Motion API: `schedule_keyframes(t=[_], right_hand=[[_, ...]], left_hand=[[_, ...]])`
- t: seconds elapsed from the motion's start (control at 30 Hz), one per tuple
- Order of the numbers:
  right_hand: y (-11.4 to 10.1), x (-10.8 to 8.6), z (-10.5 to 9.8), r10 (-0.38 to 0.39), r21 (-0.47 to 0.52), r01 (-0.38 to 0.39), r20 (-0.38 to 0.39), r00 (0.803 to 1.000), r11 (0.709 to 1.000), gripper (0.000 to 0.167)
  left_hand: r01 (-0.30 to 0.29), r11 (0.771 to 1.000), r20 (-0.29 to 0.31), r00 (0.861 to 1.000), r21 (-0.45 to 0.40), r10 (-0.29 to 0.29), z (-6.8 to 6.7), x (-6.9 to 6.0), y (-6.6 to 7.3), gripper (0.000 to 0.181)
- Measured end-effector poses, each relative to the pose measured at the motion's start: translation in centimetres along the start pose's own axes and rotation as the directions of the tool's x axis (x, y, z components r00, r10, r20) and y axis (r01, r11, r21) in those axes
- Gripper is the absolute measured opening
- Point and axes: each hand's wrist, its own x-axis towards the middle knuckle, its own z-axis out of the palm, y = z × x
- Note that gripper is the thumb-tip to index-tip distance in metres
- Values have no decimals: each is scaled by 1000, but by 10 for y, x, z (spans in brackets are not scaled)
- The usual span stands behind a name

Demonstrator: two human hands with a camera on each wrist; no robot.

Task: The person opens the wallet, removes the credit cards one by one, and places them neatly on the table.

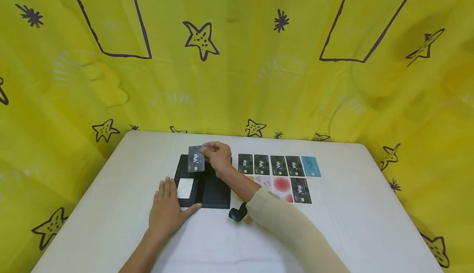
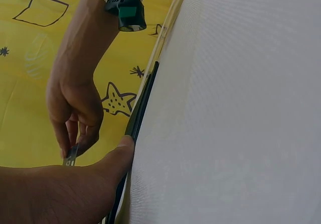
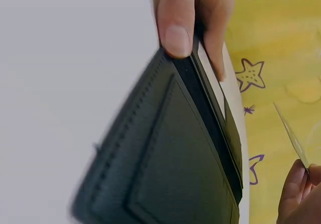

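Note:
A dark card wallet (image 1: 218, 193) lies unfolded on the white table, with a white card (image 1: 185, 188) showing on the lower part of its left half. My left hand (image 1: 164, 207) rests at its lower left corner, fingers straight along the side and thumb on the bottom edge. Between thumb and fingers, my right hand (image 1: 218, 158) pinches a dark VIP card (image 1: 194, 160) by its right side, raised over the top of the left half. The wrist views show the wallet (image 3: 175, 158) edge-on, the left thumb (image 3: 177, 33) touching it, and the pinched card (image 2: 70, 156) apart from it.
To the wallet's right lie two rows of cards: several dark VIP cards (image 1: 278, 165), a blue card (image 1: 311, 166), and pink-patterned cards (image 1: 282, 184) partly hidden by my right forearm. A black wrist device (image 1: 238, 212) hangs under that arm. A yellow curtain (image 1: 233, 79) stands behind the table.

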Motion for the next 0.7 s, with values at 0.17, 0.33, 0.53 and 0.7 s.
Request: schedule_keyframes(t=[0.17,0.33,0.53,0.7], right_hand=[[1,-10,-5,32,1,-32,22,999,1000,14],[-2,-22,-11,70,9,-70,76,995,997,15],[-2,-36,-25,114,34,-121,147,982,992,18],[-3,-44,-41,119,61,-131,162,980,990,24]], left_hand=[[0,1000,-5,1000,-11,0,-1,0,2,123],[0,1000,-6,1000,-6,0,-2,0,1,124],[-2,1000,-10,1000,-11,2,-2,-1,0,124],[0,1000,-11,1000,-9,0,-1,-1,0,125]])
